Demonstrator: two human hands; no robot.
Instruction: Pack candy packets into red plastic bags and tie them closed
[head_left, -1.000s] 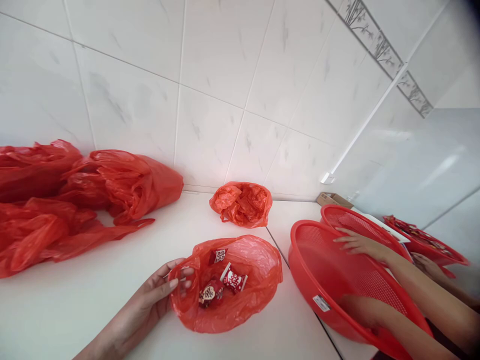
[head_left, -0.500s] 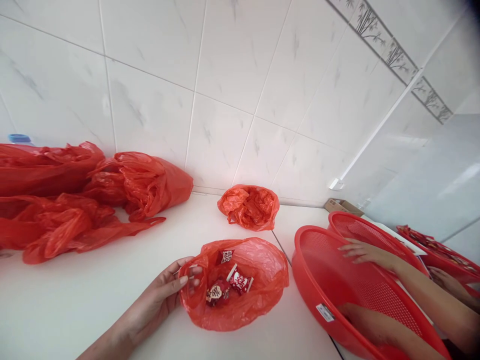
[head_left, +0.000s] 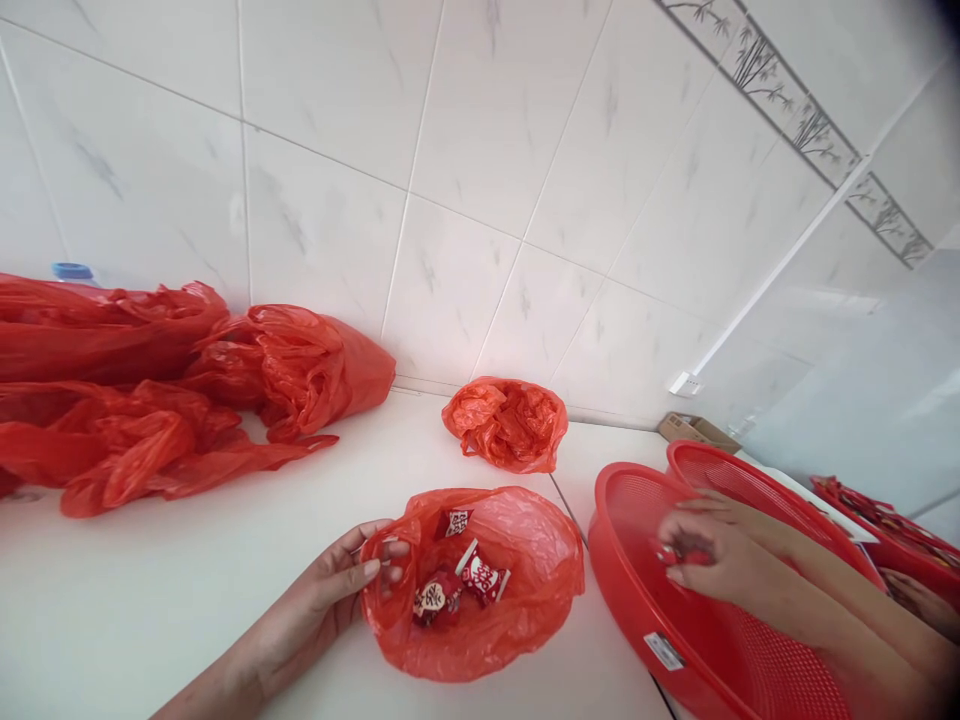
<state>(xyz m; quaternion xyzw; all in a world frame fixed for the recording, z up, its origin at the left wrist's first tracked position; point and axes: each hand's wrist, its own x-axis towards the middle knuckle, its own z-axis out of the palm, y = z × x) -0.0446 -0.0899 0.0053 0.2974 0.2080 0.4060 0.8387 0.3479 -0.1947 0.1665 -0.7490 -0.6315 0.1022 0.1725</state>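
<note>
An open red plastic bag (head_left: 534,610) lies on the white counter with three red-and-white wrapped candies (head_left: 480,578) inside. My left hand (head_left: 330,600) grips the bag's left rim, fingers curled over the edge. My right hand (head_left: 716,578) hovers over a big red mesh basket (head_left: 622,525), pinched shut on a small red candy (head_left: 679,553).
Another person's hand (head_left: 724,505) rests on a second red basket (head_left: 720,462) behind mine; a further hand (head_left: 922,600) shows at far right near a third basket (head_left: 885,520). A crumpled red bag (head_left: 506,422), a pile of red bags (head_left: 150,400) and a small cardboard box (head_left: 694,428) line the tiled wall.
My right hand has come up out of the basket's bottom with a red candy pinched in its fingers. My left hand has kept its hold on the bag rim. The view shifted slightly left.
</note>
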